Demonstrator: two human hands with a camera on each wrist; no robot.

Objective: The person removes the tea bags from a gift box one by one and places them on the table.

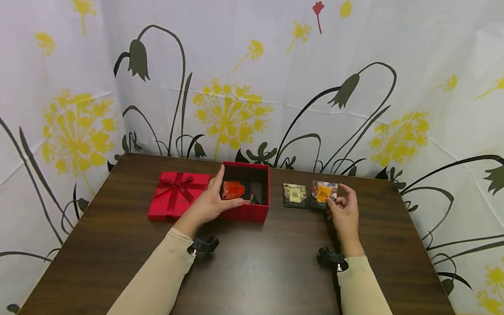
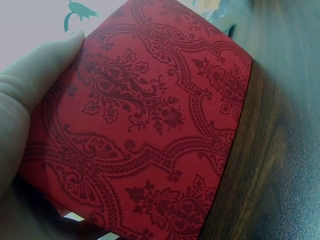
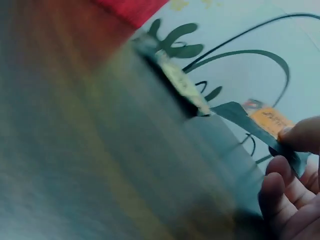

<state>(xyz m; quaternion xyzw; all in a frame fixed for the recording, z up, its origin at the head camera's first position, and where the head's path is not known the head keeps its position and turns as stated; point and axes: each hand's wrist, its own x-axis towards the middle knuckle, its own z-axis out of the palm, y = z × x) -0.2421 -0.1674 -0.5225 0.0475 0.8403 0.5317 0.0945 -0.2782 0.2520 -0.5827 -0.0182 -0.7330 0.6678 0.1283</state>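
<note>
A red patterned gift box [image 1: 244, 213] stands without its lid near the table's back edge. My left hand [image 1: 210, 201] holds its left front corner, thumb across the front and fingers along the left side. Inside lies a red-orange and black packet [image 1: 233, 190]. To the right, my right hand [image 1: 346, 210] pinches a small packet with an orange label [image 1: 323, 192] between thumb and fingers; its edge is tilted up in the right wrist view. Just left of it lies a packet with a pale yellow label [image 1: 295, 195].
The red lid with a ribbon bow [image 1: 175, 193] lies left of the box. All stand on a dark wooden table [image 1: 261, 275]. A white cloth with a flower print [image 1: 258, 70] hangs behind the table's back edge.
</note>
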